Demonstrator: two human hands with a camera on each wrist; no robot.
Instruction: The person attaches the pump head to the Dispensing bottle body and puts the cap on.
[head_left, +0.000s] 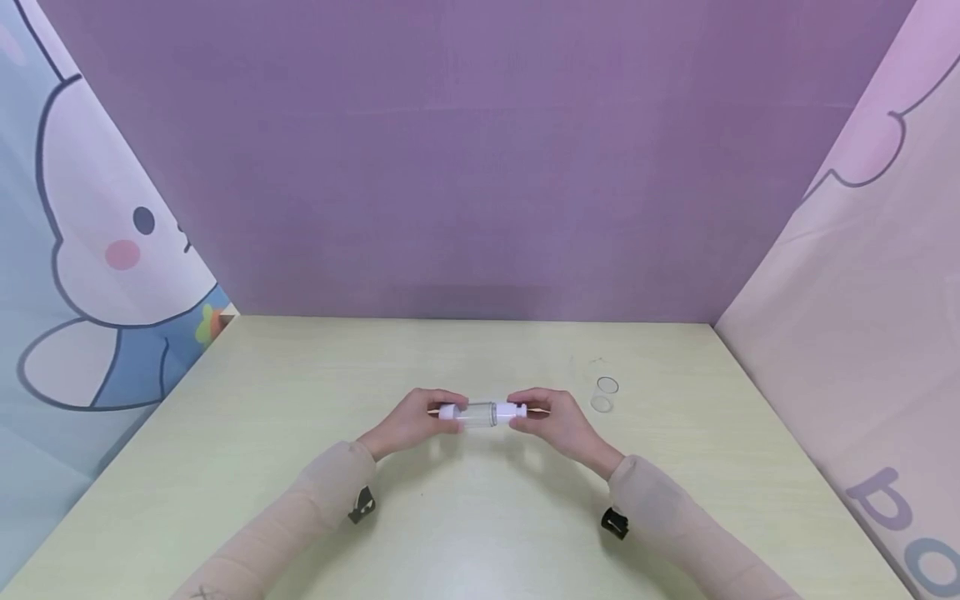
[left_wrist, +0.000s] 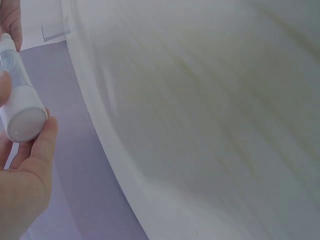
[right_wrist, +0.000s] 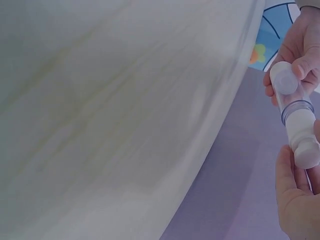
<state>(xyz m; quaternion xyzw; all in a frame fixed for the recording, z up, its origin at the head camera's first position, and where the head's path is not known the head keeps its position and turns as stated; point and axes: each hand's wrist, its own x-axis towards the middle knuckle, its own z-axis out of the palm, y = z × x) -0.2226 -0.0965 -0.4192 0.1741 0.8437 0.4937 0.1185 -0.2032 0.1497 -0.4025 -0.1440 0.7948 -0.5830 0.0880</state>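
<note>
A clear pump bottle (head_left: 477, 414) with a white base and a white pump top is held sideways above the table between both hands. My left hand (head_left: 411, 423) grips the white base end, thumb and fingers on either side. At the other end, my right hand (head_left: 564, 427) pinches the white pump top (right_wrist: 301, 129). The left wrist view shows the round underside of the white base (left_wrist: 26, 122) against the left fingers. To the right of the right hand, a clear cylindrical cap (head_left: 603, 395) lies on the table.
The pale wooden table (head_left: 480, 533) spreads under both arms. A purple panel (head_left: 480, 167) rises at its back edge. Printed cloths stand on the left (head_left: 112, 217) and the right (head_left: 862, 333). Black wrist devices (head_left: 616, 523) hang beneath the sleeves.
</note>
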